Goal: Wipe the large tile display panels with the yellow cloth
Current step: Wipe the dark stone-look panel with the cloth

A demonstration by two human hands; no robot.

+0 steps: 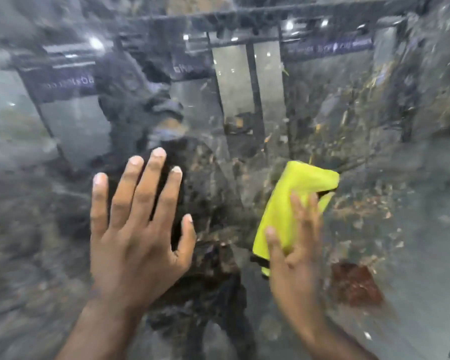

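**Tile panel mid-wipe**

The glossy dark panel fills the view. The left hand lies flat on it, fingers straight and spread. The blurred right hand presses the folded yellow cloth against the panel, fingers stretched out. Wiping looks under way; how much is already clean cannot be told.

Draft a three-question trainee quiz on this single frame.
1. True or false: the left hand lies flat, fingers spread, on the glossy dark marbled tile panel.
2. Which hand presses the folded yellow cloth against the panel? A) left B) right
3. Fill in: the red-brown patch in the panel lies below and to the ___ of the cloth.
Key: 1 true; 2 B, the right hand; 3 right.
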